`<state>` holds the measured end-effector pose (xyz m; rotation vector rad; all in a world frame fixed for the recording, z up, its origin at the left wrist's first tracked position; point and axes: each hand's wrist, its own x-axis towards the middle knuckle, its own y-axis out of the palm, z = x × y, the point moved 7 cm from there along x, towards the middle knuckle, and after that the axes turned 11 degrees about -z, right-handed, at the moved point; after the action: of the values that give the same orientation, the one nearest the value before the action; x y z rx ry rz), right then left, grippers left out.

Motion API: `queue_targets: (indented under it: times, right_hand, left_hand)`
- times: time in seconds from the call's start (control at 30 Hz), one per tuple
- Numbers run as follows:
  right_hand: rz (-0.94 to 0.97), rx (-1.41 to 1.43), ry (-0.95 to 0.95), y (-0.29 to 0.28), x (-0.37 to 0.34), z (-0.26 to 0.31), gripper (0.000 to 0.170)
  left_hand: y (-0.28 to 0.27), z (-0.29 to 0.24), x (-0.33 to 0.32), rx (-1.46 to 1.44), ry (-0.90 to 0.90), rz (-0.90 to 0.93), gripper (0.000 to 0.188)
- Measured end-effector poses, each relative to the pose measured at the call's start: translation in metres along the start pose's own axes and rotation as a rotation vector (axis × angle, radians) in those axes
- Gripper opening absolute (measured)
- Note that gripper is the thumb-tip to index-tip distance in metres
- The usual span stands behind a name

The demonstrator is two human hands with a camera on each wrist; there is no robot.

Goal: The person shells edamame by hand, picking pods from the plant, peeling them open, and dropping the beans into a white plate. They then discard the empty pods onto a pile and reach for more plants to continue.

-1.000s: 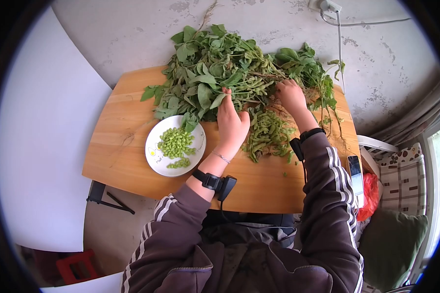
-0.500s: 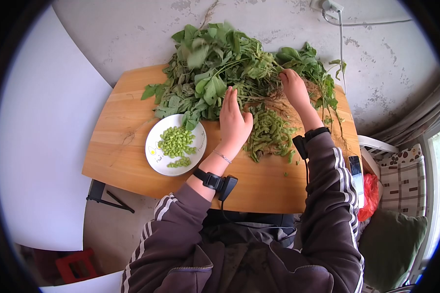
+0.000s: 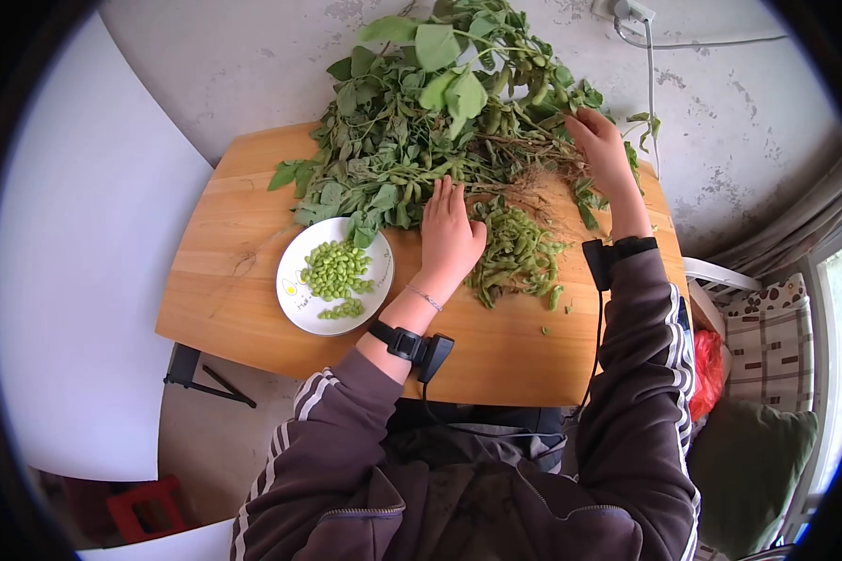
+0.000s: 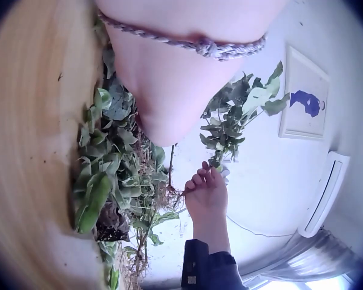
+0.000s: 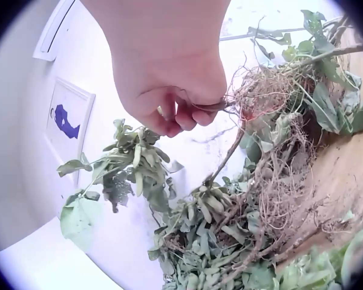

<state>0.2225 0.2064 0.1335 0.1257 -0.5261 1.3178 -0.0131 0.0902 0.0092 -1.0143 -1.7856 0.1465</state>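
Observation:
My right hand (image 3: 601, 150) grips the stem of a soybean plant (image 3: 458, 89) by its root end, holding it raised at the back of the table. Leaves and green pods hang from that plant (image 5: 142, 160) in the right wrist view, and roots stick out past the curled fingers. With fingers fairly straight, my left hand (image 3: 449, 229) lies at the front edge of the heap of uprooted soybean plants (image 3: 365, 159). Loose picked pods (image 3: 515, 252) form a pile to its right. On its left, a white plate (image 3: 312, 239) holds shelled green beans (image 3: 335, 273).
The wooden table (image 3: 225, 290) stands against a grey wall. A leaf from the heap overhangs the plate's back rim. At the right are a red plastic bag (image 3: 708, 374), a dark cushion (image 3: 753, 467) and a power cable (image 3: 653, 103) running down the wall.
My right hand has moved up and to the right, raising one soybean plant off the heap by its stem. The left hand has shifted slightly down and away from the leaves.

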Motion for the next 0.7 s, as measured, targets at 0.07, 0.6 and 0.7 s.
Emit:
queue_targets:
  times: [0.07,0.6,0.7]
  right_hand:
    - [0.002,0.041,0.028,-0.013,0.007,-0.004,0.029]
    - [0.025,0.421,0.17,-0.006,-0.013,-0.021,0.024]
    - [0.046,0.454,0.188,-0.002,-0.019,-0.018,0.027]
  left_hand:
    - [0.002,0.0,-0.001,0.02,0.005,0.015,0.061]
    - [0.031,-0.094,0.039,0.158,0.421,0.082,0.044]
    - [0.068,-0.099,0.056,0.211,0.469,0.131,0.051]
